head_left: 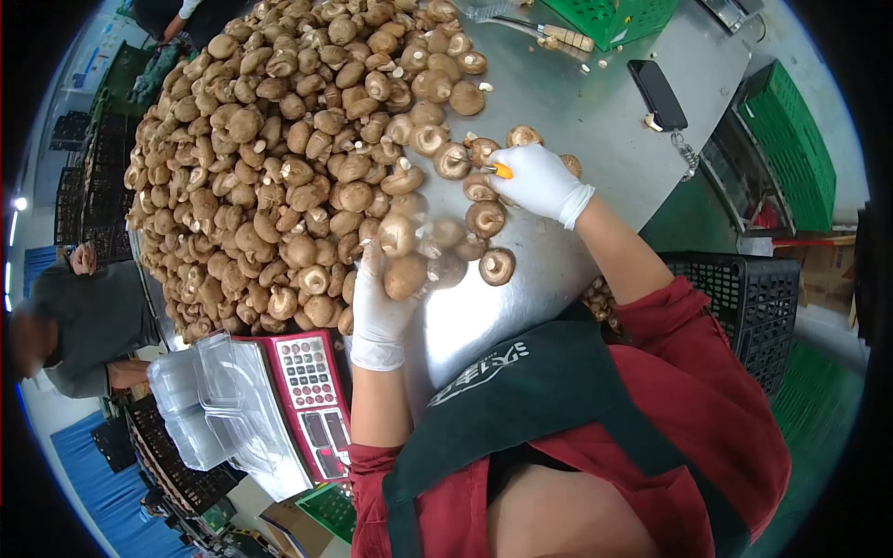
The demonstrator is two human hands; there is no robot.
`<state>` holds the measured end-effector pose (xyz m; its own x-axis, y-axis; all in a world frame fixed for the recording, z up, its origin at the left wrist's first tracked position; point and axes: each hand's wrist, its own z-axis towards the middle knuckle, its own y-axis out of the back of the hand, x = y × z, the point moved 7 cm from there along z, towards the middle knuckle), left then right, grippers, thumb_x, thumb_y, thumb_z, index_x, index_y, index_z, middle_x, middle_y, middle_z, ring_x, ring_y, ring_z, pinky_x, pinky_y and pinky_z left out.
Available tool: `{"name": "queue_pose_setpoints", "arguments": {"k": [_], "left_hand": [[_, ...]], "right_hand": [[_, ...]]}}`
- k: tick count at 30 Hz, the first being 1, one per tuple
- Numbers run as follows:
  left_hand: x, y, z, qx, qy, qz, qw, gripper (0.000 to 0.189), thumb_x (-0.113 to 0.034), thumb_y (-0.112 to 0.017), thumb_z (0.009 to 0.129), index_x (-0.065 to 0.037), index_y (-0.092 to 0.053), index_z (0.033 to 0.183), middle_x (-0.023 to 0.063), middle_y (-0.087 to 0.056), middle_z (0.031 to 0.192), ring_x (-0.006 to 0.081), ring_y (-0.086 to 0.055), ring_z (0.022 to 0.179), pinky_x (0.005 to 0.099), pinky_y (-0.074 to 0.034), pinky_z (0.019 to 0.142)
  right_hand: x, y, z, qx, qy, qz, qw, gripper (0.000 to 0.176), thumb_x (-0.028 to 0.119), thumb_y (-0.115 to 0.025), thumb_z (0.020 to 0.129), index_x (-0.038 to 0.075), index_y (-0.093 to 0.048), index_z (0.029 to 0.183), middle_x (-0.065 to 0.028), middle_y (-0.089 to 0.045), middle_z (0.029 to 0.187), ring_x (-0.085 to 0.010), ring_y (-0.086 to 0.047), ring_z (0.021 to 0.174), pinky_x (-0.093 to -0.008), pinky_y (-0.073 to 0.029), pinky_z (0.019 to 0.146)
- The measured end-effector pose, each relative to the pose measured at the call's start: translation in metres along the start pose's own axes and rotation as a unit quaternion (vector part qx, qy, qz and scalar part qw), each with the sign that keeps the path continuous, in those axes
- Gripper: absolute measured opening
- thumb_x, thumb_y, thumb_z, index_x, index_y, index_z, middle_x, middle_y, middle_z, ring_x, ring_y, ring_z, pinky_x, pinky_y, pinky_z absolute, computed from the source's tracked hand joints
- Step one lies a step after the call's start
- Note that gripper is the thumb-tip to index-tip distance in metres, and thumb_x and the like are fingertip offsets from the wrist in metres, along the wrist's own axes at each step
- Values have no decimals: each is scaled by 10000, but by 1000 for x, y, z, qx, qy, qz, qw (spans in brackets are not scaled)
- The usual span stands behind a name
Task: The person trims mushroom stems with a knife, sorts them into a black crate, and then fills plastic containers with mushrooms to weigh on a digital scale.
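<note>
My left hand (379, 316), in a white glove, is at the right edge of a big heap of shiitake mushrooms (260, 177). Its fingers curl about a brown-capped mushroom (406, 276); several mushrooms beside it are smeared by motion. In my right hand (538, 181), also gloved, is a small knife with an orange handle (503, 171), closed in the fingers. Its thin metal end points left toward a mushroom (452, 161) lying gills up. More mushrooms, such as one with a cut stem (497, 266), lie loose on the steel table (595, 121) around that hand.
A red scale (312, 372) with clear plastic trays (209, 400) stands at lower left. Farther back lie a wooden-handled tool (563, 37), a green crate (614, 19) and a phone (658, 95). Black crates (744, 298) stand at right. Another person (93, 321) is at left.
</note>
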<state>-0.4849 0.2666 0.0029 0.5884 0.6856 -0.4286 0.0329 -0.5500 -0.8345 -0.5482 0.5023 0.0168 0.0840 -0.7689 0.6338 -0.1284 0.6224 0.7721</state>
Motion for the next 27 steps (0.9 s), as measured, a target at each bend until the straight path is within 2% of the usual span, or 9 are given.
{"name": "queue_pose_setpoints", "arguments": {"k": [2,4,6,11,18,19,22,26,27], "left_hand": [[-12,-3,-11,-31,-133,351,926,451,-353,-452,1021,-61,-438,1365,130,-561,1274,241,-575,1131,354,-526,903],[-14,-4,-15,-61,-149,378,912,453,-360,-456,1016,-64,-450,1358,123,-562,1267,240,-578,1113,363,-516,904],[-5,5,-15,-91,-43,97,990,444,-360,-482,1001,-57,-485,1326,112,-569,1239,238,-588,1069,394,-498,909],[-8,1,-21,-101,-68,199,972,424,-318,-455,1003,-23,-498,1304,133,-646,1070,205,-638,950,323,-537,767],[-27,-32,-41,-73,-150,407,898,337,-228,-516,949,14,-537,1182,130,-642,1041,182,-624,849,282,-514,743],[-38,-61,-59,-113,-154,395,899,343,-188,-537,920,13,-527,1198,124,-638,1047,168,-609,806,270,-505,728],[-91,-48,-131,-257,-297,520,758,366,-160,-587,920,-58,-543,1270,111,-649,1128,149,-608,895,262,-506,751],[-179,-28,-264,-493,-412,662,386,324,-192,-586,964,-108,-587,1277,109,-637,1221,192,-615,988,302,-505,873],[-197,-13,-282,-524,-407,653,367,327,-179,-594,962,-96,-582,1278,104,-637,1213,182,-615,931,280,-512,803]], "right_hand": [[-6,-5,4,9,-7,42,999,245,267,-630,859,45,-678,952,-185,-675,823,-352,-665,803,-447,-523,739],[-14,-2,6,5,-9,88,996,258,267,-645,866,33,-678,970,-178,-669,786,-324,-667,757,-420,-520,720],[-16,-1,5,21,-11,170,985,264,266,-653,891,17,-674,977,-132,-636,706,-245,-621,648,-371,-496,630],[13,4,-15,113,-100,441,885,223,237,-642,952,17,-663,979,37,-492,595,-50,-424,487,-243,-324,438],[36,20,-43,105,-80,403,906,233,219,-647,941,16,-678,1049,33,-540,649,-47,-460,531,-230,-381,483],[26,21,-39,17,29,367,930,236,197,-650,932,11,-681,1073,22,-588,720,-45,-494,582,-218,-407,525],[-21,39,-66,0,-36,301,953,227,177,-643,928,12,-682,1079,25,-606,776,-39,-513,638,-216,-430,573],[-69,59,-95,-48,-165,261,950,232,185,-637,929,27,-686,1091,47,-582,760,-37,-492,628,-221,-416,566],[-75,59,-99,-58,-206,269,939,232,187,-635,929,31,-688,1092,54,-574,751,-35,-483,621,-216,-406,557]]}}
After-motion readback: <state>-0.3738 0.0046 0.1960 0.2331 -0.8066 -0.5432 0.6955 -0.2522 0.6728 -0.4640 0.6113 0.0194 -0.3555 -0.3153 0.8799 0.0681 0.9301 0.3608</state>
